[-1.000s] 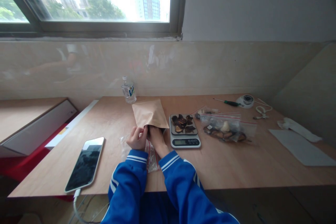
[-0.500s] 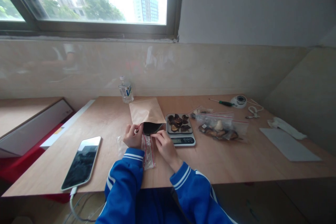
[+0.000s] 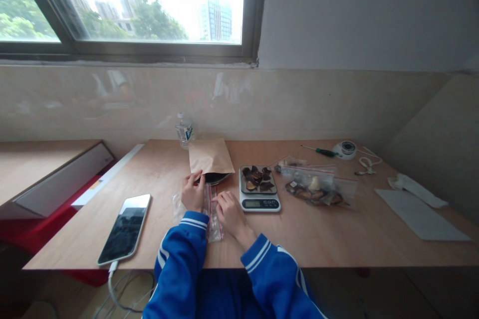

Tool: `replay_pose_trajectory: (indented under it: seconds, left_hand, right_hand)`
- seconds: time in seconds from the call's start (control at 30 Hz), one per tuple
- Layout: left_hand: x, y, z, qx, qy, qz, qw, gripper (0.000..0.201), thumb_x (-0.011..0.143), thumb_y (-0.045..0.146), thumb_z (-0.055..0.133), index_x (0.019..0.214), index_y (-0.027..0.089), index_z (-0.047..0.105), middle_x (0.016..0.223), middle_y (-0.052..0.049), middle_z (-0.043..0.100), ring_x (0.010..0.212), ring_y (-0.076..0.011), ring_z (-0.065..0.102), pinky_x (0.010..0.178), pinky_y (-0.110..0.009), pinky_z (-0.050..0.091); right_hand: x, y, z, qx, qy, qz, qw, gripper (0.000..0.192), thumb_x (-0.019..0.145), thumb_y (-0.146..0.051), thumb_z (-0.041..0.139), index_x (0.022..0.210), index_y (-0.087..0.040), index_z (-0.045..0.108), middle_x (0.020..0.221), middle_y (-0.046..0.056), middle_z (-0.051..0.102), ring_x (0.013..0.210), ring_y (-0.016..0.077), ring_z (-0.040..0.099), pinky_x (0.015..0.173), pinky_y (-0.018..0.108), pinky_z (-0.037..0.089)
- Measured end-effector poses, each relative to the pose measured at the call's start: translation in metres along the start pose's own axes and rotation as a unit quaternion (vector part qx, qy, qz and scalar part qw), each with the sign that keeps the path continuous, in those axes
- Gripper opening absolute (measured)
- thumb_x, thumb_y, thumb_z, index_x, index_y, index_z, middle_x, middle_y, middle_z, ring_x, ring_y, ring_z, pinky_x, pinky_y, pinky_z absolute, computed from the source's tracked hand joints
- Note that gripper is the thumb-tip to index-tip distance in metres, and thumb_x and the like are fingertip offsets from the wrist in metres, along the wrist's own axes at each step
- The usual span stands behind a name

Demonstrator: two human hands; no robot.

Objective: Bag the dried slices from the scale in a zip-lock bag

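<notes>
One phone [image 3: 125, 229] lies toward 9 o'clock, taking your hands as the clock's centre, with a bottle [image 3: 184, 132] at 11. Your left hand [image 3: 192, 192] is closed in a pinch at the lip of the paper bag [image 3: 211, 157], which lies at 12 with its dark mouth toward you; it is not yet closed up, and what it holds cannot be told. A flat clear bag [image 3: 216, 229] lies at 6, partly between your wrists. Your right hand [image 3: 230, 212] is half open, fingers loosely curled; you cannot tell whether it grips anything. At 3 sits the scale [image 3: 259, 204], already loaded with dark pieces [image 3: 257, 179], its reading too small to make out. Further out at 3 are the filled bags [image 3: 318, 192]. I judge the work partway: some pieces are out on the scale, others remain bagged.
</notes>
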State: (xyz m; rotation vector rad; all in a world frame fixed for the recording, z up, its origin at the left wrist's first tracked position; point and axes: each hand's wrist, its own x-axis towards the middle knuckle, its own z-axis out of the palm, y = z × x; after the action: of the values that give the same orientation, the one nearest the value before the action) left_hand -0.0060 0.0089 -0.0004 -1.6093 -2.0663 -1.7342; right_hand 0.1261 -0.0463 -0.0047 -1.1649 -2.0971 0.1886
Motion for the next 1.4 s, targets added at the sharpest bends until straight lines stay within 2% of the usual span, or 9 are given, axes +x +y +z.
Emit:
replay_pose_trajectory:
  seconds: [0.27,0.37,0.47,0.53,0.77,1.03,1.2,1.3,1.4]
  left_hand:
    - [0.008,0.02,-0.016,0.094,0.075,0.003,0.993,0.024,0.081,0.021,0.046,0.096,0.014,0.062,0.108,-0.013,0.057,0.103,-0.0256,0.053,0.09,-0.039,0.04]
    - [0.002,0.027,-0.042,0.08,-0.085,-0.015,0.993,0.022,0.084,0.023,0.04,0.096,0.019,0.058,0.093,-0.007,0.062,0.081,-0.0194,0.059,0.075,-0.032,0.043]
    - [-0.021,0.026,-0.066,0.128,-0.308,0.001,0.943,0.015,0.083,0.029,0.045,0.083,0.02,0.057,0.078,-0.003,0.061,0.073,-0.0188,0.059,0.066,-0.029,0.042]
    - [-0.038,0.021,-0.074,0.159,-0.379,0.011,0.911,0.021,0.08,0.039,0.051,0.078,0.018,0.055,0.077,-0.005,0.059,0.067,-0.019,0.058,0.061,-0.029,0.041]
    - [-0.051,0.008,-0.065,0.167,-0.391,0.078,0.902,0.017,0.083,0.028,0.042,0.071,0.019,0.05,0.079,-0.007,0.055,0.068,-0.0191,0.056,0.066,-0.031,0.039]
    - [-0.053,0.026,-0.057,-0.123,-0.29,-0.015,0.949,0.03,0.085,0.044,0.04,0.066,0.02,0.043,0.058,0.003,0.045,0.058,-0.0137,0.045,0.058,-0.026,0.036]
    - [-0.066,0.059,-0.048,-0.281,-0.268,-0.065,0.919,0.03,0.083,0.045,0.048,0.067,0.019,0.045,0.06,0.004,0.042,0.056,-0.0107,0.041,0.054,-0.023,0.035]
    - [-0.071,0.069,-0.044,-0.324,-0.293,-0.1,0.894,0.033,0.083,0.048,0.048,0.066,0.019,0.042,0.056,0.005,0.039,0.051,-0.0096,0.039,0.05,-0.022,0.034]
    - [-0.07,0.07,-0.044,-0.329,-0.207,-0.132,0.912,0.036,0.084,0.051,0.043,0.065,0.021,0.037,0.053,0.007,0.035,0.047,-0.0087,0.035,0.045,-0.021,0.031]
  right_hand:
    - [0.004,0.0,0.007,-0.047,-0.035,0.006,0.998,0.016,0.085,-0.011,0.048,0.093,-0.016,0.06,0.091,0.007,0.062,0.09,0.0214,0.053,0.082,0.034,0.044]
    - [0.004,0.001,0.009,-0.036,-0.013,0.01,0.999,0.018,0.085,-0.01,0.046,0.095,-0.016,0.059,0.091,0.007,0.063,0.089,0.0214,0.053,0.082,0.033,0.044]
    - [0.003,0.0,0.009,-0.032,-0.005,0.011,0.999,0.018,0.084,-0.008,0.046,0.094,-0.015,0.059,0.09,0.008,0.062,0.089,0.0216,0.054,0.082,0.034,0.045]
    - [0.002,0.0,0.008,-0.03,-0.002,0.011,0.999,0.017,0.083,-0.008,0.046,0.09,-0.016,0.059,0.089,0.007,0.062,0.088,0.0216,0.053,0.082,0.034,0.045]
    - [0.001,0.0,0.007,-0.018,0.006,0.009,1.0,0.016,0.083,-0.009,0.045,0.086,-0.016,0.059,0.086,0.007,0.062,0.086,0.0214,0.054,0.08,0.034,0.045]
    - [-0.006,-0.007,-0.009,0.131,0.082,0.045,0.987,0.014,0.089,-0.028,0.044,0.089,-0.018,0.054,0.085,0.006,0.061,0.079,0.0182,0.056,0.075,0.032,0.045]
    - [-0.013,-0.015,-0.036,0.316,0.021,0.112,0.942,0.022,0.091,-0.036,0.04,0.081,-0.02,0.05,0.068,-0.002,0.057,0.061,0.0126,0.055,0.058,0.023,0.042]
    - [-0.016,-0.006,-0.05,0.302,0.03,0.124,0.945,0.025,0.089,-0.035,0.04,0.07,-0.021,0.045,0.059,-0.004,0.051,0.055,0.0112,0.049,0.054,0.022,0.036]
    - [-0.018,0.017,-0.061,0.243,0.089,0.173,0.95,0.025,0.084,-0.033,0.041,0.063,-0.021,0.04,0.054,-0.005,0.043,0.052,0.0112,0.043,0.051,0.022,0.031]
